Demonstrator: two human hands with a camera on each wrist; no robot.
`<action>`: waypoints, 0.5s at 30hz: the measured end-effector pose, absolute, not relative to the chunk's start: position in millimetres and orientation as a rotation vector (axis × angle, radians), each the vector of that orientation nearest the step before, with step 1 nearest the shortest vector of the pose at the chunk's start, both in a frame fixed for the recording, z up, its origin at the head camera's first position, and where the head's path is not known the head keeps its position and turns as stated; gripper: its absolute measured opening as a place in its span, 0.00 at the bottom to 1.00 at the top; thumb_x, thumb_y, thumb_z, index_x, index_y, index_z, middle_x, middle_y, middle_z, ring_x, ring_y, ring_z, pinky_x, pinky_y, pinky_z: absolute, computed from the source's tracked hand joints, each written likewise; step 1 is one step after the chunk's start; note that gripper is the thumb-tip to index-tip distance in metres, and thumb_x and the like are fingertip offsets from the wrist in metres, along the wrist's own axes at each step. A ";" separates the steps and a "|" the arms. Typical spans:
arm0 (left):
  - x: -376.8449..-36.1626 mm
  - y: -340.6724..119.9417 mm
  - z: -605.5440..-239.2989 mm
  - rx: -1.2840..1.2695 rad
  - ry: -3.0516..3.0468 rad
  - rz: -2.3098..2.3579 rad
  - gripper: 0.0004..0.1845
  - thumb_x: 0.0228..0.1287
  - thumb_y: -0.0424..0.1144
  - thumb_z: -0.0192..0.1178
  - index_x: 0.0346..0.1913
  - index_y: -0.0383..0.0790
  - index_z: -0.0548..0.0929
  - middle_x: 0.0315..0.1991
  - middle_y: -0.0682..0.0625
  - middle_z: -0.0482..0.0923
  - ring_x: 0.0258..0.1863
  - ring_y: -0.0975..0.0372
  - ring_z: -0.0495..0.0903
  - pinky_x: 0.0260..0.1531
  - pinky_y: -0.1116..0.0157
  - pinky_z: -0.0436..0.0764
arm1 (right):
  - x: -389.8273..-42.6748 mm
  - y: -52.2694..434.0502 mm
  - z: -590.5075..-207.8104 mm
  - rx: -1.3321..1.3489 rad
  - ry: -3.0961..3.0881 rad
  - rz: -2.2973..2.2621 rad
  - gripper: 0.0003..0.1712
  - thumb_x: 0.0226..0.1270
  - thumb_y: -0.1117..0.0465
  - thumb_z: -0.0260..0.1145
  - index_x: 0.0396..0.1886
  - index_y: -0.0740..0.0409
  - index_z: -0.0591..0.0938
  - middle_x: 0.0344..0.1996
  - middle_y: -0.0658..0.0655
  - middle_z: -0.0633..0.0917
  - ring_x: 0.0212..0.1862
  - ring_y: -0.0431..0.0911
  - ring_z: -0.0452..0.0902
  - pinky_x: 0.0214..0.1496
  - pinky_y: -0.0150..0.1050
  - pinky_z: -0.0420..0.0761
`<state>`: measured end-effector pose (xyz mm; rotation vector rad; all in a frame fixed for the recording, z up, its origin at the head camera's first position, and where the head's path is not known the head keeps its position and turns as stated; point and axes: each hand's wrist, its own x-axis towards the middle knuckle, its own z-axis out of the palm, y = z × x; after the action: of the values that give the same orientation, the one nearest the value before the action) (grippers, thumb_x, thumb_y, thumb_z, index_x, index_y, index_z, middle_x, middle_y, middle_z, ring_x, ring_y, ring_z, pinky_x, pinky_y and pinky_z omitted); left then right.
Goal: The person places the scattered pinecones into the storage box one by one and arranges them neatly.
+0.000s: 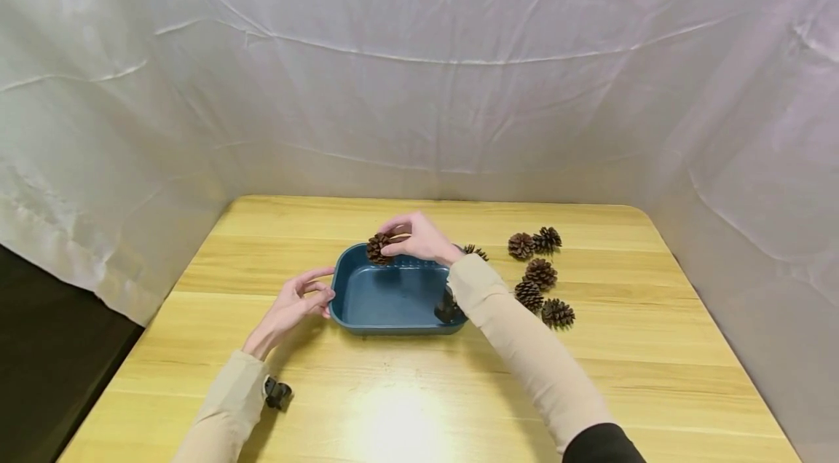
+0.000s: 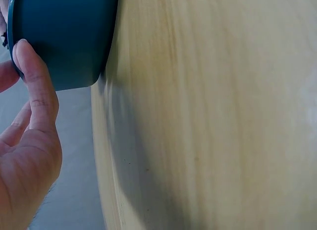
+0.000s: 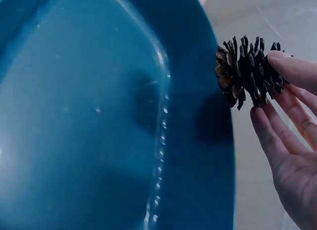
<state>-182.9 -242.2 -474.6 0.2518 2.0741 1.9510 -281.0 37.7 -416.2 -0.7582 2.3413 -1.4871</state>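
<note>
From above, the person's right hand [image 1: 419,237] reaches over the far rim of a blue tray [image 1: 393,299] on the wooden table [image 1: 406,405], pinching a pine cone [image 1: 379,247] between thumb and fingertips — the cone hangs just at the tray's far left corner, over the rim rather than down on the floor of the tray. The right wrist view brings that grip close: the pine cone [image 3: 246,71] is caught at its outer end by the fingertips [image 3: 292,69], scales fanned out, with the tray's [image 3: 99,121] glossy blue inside spread beneath and nothing lying in the part it shows.

The left hand [image 1: 298,303] sits at the tray's left edge. The head camera leaves the contact vague; the left wrist view settles it — the thumb [image 2: 34,86] lies straight against the tray's [image 2: 64,31] outer wall near its rounded corner, the other fingers loose (pressing, not clutching).

Only the overhead view shows the rest: a scatter of five loose pine cones [image 1: 539,275] on the table to the right of the tray, well apart from it, another cone [image 1: 475,252] peeping out behind the right wrist, and white sheeting [image 1: 419,62] hung all round the table.
</note>
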 end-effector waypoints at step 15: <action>-182.9 -242.4 -474.8 0.260 2.055 1.961 0.31 0.71 0.27 0.56 0.72 0.21 0.59 0.37 0.48 0.80 0.28 0.66 0.82 0.33 0.69 0.88 | -273.8 17.1 -433.3 -0.660 2.290 -1.515 0.20 0.60 0.68 0.74 0.53 0.63 0.86 0.57 0.64 0.84 0.62 0.58 0.81 0.57 0.42 0.87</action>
<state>-182.9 -242.4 -474.8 0.2598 2.0549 1.9608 -273.8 17.1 -433.3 -0.6600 2.2897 -1.5151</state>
